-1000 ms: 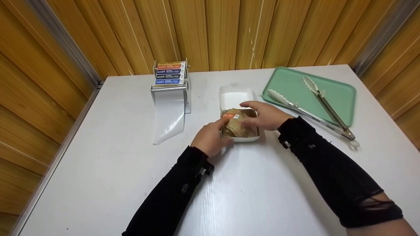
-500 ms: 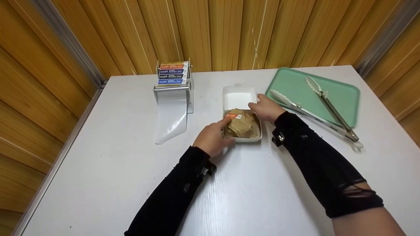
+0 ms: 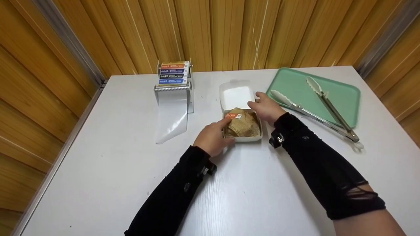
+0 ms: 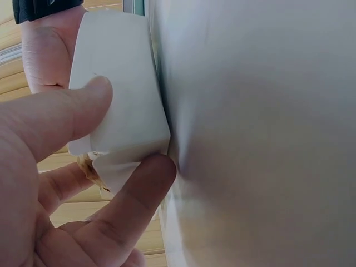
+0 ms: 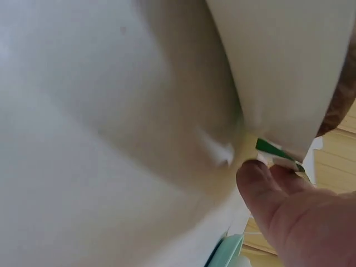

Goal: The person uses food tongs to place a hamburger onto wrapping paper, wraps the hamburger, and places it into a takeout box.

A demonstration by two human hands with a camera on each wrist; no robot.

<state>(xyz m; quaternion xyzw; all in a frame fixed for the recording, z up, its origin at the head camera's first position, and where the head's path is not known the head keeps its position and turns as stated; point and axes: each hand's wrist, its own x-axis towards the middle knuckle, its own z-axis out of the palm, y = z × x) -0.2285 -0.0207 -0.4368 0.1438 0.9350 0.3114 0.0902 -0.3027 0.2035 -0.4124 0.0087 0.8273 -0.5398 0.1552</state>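
Note:
A white burger box [image 3: 249, 139] stands on the table with its lid [image 3: 238, 95] folded open toward the back. Inside sits a burger wrapped in brown printed paper [image 3: 244, 126], with an orange and white label [image 3: 233, 116] on top. My left hand [image 3: 211, 137] grips the box's left front corner; the left wrist view shows the thumb [image 4: 92, 105] on one wall and a fingertip at the lower edge. My right hand [image 3: 269, 108] is at the right side of the lid near the fold, its fingers [image 5: 261, 189] extended right at the cardboard edge.
Back right, a green tray [image 3: 344, 98] bears metal tongs [image 3: 328, 106] with pale tips; their handle end overhangs its front edge. A metal label dispenser [image 3: 190, 98] with several coloured labels stands at the left, a long backing strip [image 3: 172, 118] hanging forward. Wooden panels [image 3: 223, 36] close the back.
My right hand has moved from over the wrapped burger to the lid's right side. The lid has shifted slightly left and tipped. My left hand stays on the box.

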